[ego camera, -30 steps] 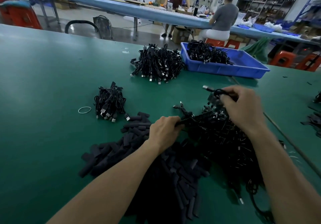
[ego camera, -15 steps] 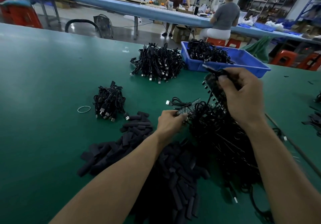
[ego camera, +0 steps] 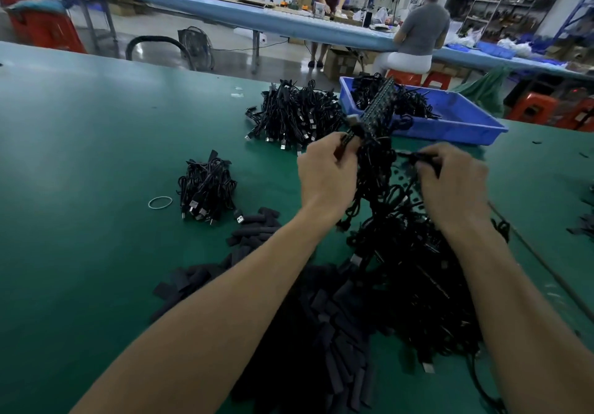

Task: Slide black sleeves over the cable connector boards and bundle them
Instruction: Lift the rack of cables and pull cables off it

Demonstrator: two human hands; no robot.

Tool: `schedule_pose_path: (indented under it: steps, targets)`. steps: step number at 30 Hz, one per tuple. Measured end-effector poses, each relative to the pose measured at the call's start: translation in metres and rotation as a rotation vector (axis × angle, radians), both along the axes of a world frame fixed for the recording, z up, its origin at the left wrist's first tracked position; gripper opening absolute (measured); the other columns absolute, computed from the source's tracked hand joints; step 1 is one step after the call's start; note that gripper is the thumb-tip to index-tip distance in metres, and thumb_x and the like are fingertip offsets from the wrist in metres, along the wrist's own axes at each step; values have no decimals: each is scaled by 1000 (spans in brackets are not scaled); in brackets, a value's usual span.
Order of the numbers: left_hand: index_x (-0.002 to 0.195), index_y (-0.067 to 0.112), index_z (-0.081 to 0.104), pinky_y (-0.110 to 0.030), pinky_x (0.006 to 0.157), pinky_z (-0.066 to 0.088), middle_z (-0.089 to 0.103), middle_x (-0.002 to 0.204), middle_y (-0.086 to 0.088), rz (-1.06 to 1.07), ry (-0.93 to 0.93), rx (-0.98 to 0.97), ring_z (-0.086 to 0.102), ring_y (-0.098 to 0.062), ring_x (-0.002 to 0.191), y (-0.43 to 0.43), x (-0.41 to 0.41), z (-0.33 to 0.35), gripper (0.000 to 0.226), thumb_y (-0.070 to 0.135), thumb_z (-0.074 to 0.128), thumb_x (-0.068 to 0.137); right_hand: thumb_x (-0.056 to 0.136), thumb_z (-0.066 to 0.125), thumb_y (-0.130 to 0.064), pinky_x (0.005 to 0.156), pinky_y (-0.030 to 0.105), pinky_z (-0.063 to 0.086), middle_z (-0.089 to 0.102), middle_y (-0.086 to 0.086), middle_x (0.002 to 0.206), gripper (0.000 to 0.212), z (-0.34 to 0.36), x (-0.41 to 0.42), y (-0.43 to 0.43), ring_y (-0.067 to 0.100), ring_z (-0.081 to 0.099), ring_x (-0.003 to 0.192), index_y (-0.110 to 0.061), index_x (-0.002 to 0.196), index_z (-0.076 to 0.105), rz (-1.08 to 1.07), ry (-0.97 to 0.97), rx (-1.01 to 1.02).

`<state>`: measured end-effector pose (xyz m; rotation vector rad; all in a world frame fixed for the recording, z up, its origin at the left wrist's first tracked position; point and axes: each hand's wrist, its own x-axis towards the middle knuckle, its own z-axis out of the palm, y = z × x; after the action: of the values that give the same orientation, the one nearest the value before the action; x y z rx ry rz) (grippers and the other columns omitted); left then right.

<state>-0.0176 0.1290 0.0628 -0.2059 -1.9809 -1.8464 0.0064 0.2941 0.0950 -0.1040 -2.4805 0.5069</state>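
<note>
On the green work table, the left hand curls its fingers round the lower end of a strip of connector boards that rises in front of the blue tray, while the right hand pinches one cable end just nearer than the tray. Their cables hang to a tangle further from the tray, beside the black sleeves. I judge one board is being singled out; sleeving it next needs a hand freed to fetch a sleeve.

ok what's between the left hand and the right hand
A tangle of black cables dangling from the connector board strip the left hand grips; head view.
</note>
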Motion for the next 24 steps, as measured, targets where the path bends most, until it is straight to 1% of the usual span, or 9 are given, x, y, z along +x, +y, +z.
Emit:
schedule_pose_path:
  steps: [2,4,7,9,11,14,18,22,24]
  targets:
    - [75,7,64,-47,51,55,62,61,-11,24,46,-17,63,-36,55,-2,1,-3,33,28,62,101,95,66,-20,78,22,38,72,13,107,22,-8,1,3,25,63,90,-8,113,71,14,-115,-39]
    - [75,8,65,-49,54,58,62,61,-7,59,31,23,60,-22,51,-6,2,-11,33,29,62,100,93,68,-38,72,23,41,72,1,96,27,-12,3,7,17,61,82,-14,104,74,72,-243,-123]
    - [83,14,68,-49,64,62,66,70,-1,82,-109,199,59,-3,52,-17,-4,-23,22,25,61,100,97,44,-61,73,31,45,62,-5,107,50,-8,1,11,15,61,93,-22,99,75,126,-468,-447]
    - [84,19,66,-39,60,61,67,75,2,120,-147,261,59,2,50,-29,-12,-26,18,25,61,100,103,43,-46,67,32,46,57,2,112,38,-7,-3,17,17,60,88,-23,113,72,99,-603,-654]
    - [82,22,65,-25,55,54,67,75,3,168,-126,255,58,3,50,-42,-19,-25,19,26,61,100,98,59,-23,60,28,46,60,8,94,24,-7,-6,23,18,56,72,-20,121,66,127,-721,-490]
    - [80,24,64,-21,54,54,68,72,8,218,-65,237,60,2,51,-60,-28,-17,20,26,62,100,86,76,-10,50,25,45,59,13,77,44,-14,-5,23,19,50,58,-20,125,59,190,-850,-261]
    - [83,25,64,-42,64,63,69,75,7,180,-6,116,64,-1,56,-80,-38,-6,18,28,62,100,78,82,-4,48,22,41,63,-2,60,44,-15,-2,12,12,52,50,-13,118,66,179,-712,-367]
    - [82,24,65,-27,62,60,70,77,-4,40,-79,-189,66,-7,59,-82,-44,-9,17,23,64,99,80,80,-9,72,32,52,72,-4,73,13,13,5,-2,9,63,66,-20,81,75,271,-365,-333]
    - [81,12,66,-33,64,58,70,77,-14,9,-146,-355,68,-23,66,-81,-45,-19,22,24,64,99,84,77,-10,72,25,50,71,-9,77,12,32,10,-13,4,63,68,-22,87,74,365,-152,-245]
